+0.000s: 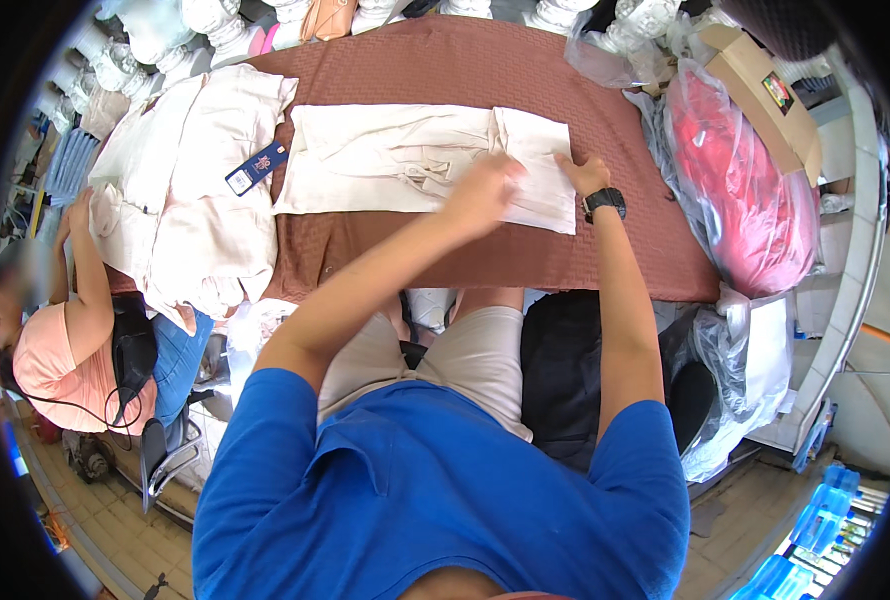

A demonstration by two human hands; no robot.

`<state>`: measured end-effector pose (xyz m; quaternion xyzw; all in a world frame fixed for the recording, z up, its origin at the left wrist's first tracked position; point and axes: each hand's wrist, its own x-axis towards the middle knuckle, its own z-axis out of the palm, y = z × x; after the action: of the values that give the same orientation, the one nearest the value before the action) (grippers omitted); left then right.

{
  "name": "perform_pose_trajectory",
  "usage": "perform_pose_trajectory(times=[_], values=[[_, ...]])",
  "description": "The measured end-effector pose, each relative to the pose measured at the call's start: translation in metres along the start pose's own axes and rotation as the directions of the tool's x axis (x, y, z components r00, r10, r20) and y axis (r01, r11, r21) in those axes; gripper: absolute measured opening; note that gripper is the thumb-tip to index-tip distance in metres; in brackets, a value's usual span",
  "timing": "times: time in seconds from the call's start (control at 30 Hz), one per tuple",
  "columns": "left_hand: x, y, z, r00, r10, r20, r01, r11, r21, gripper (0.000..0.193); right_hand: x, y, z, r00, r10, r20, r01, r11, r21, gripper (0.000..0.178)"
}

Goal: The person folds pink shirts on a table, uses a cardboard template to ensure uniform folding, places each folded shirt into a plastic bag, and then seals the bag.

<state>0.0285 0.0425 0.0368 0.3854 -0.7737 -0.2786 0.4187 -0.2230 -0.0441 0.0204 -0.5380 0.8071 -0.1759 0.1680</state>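
A cream garment (365, 160) lies flat before me, folded into a long strip, with a second layer turned over at its right end. Creases bunch near its middle. Over the edge of that layer is my left hand (483, 192), smeared by motion, so its fingers cannot be read. My right hand (587, 177), below a black wristwatch (605, 204), rests at the garment's right edge. Its thumb touches the cloth and the fingers spread away from it. To the left lies a pile of cream garments (190, 180) with a dark blue hang tag (256, 168) on it.
A brown cloth (425, 255) covers the table. Pink-red goods in clear plastic (730, 180) and a cardboard box (760, 95) stand at the right. On the left a person in a peach top (70, 355) sits with hands by the pile. White balusters (225, 30) line the far edge.
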Motion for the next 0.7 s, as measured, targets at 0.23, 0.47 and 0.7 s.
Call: perform_pose_trajectory(times=[0.23,0.47,0.7], values=[[-0.002,0.046,0.117,0.990,0.100,0.101,-0.140,0.809,0.572,0.052,0.026,-0.011,-0.009,0.924,0.059,0.379,-0.223,0.886,0.406,0.056],[0.012,0.022,0.141,0.989,0.099,0.110,-0.146,0.766,0.626,0.027,0.047,-0.017,-0.025,0.837,-0.079,0.541,-0.264,0.808,0.526,0.045],[0.021,0.073,0.026,0.947,0.170,-0.271,-0.117,0.973,0.200,0.026,0.008,-0.113,-0.081,0.767,-0.376,0.519,-0.085,0.743,0.664,0.028]])
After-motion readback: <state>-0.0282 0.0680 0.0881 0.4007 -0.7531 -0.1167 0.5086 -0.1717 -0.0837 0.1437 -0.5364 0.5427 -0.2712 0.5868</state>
